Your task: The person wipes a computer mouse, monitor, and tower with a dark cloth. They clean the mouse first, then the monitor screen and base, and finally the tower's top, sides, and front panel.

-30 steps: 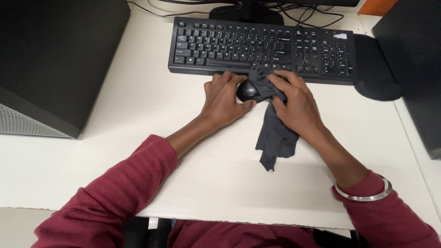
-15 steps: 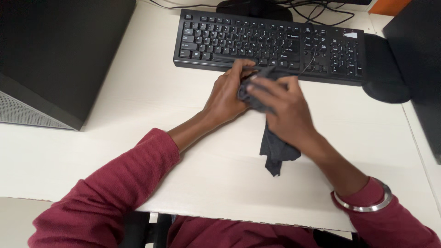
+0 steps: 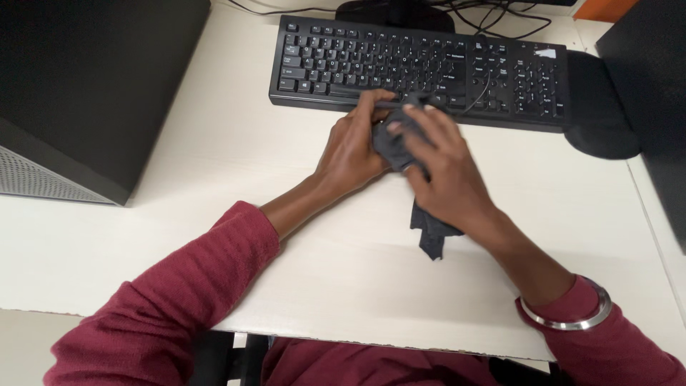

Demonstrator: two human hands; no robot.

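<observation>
My left hand (image 3: 351, 149) grips a black computer mouse just in front of the keyboard; the mouse is almost fully hidden under a dark grey cloth (image 3: 395, 144). My right hand (image 3: 441, 171) presses that cloth over the mouse, and the cloth's loose end (image 3: 431, 234) hangs down below my palm onto the white desk (image 3: 229, 164). Both hands touch each other around the mouse. A thin black cable (image 3: 479, 93) runs from the hands up across the keyboard.
A black keyboard (image 3: 421, 68) lies right behind my hands. A black computer tower (image 3: 86, 86) stands at the left. A black mouse pad (image 3: 597, 107) and another dark case (image 3: 654, 93) sit at the right. A monitor base with cables (image 3: 400, 13) is behind the keyboard.
The mouse, visible a second ago, is now wrapped in the cloth. My right hand has slid over it and gathered the cloth, so less of it trails on the desk.
</observation>
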